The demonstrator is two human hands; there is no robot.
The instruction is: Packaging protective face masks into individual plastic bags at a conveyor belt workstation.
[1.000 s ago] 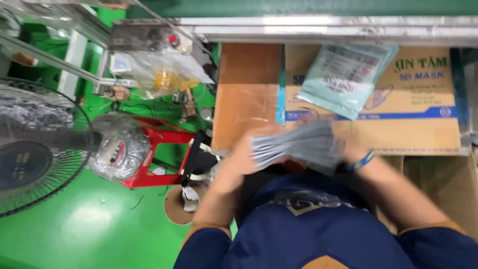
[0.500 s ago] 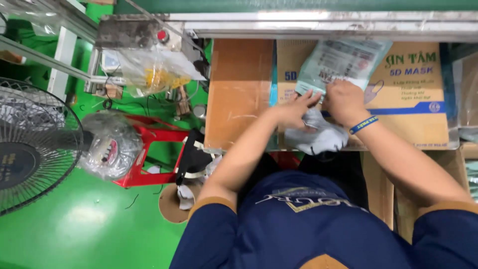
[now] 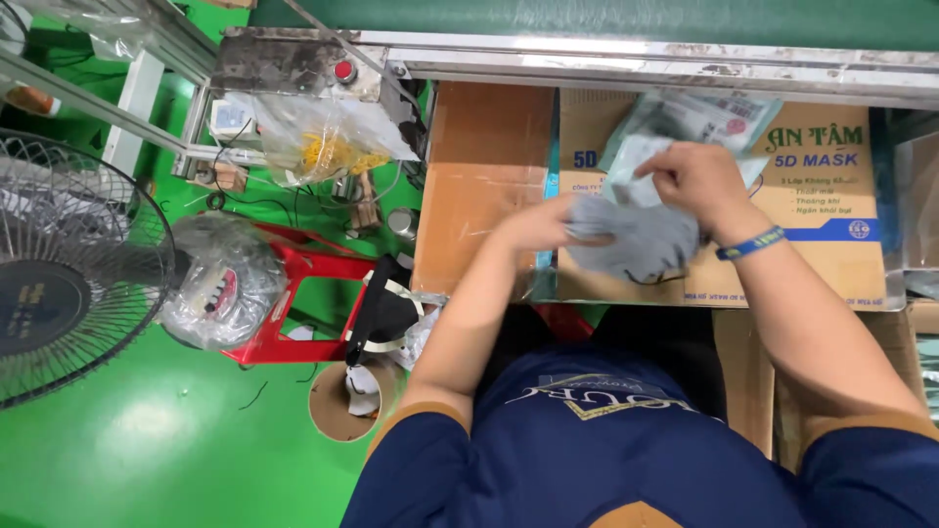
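Both hands clamped on stuff: left hand (image 3: pixel 548 227) pinching soft grey fabric masks (image 3: pixel 641 240), right hand (image 3: pixel 690 181) at one o'clock holding clear plastic pouch (image 3: pixel 685 122) open, probably.

The grey masks (image 3: pixel 636 240) are half covered by both hands; the fan (image 3: pixel 59 264), far left of them, is cropped.

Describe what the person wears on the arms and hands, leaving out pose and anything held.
Both hands, left hand and right hand, are bare, without gloves. A blue wristband circles the right wrist. Short navy sleeves end in tan cuffs above the elbows.
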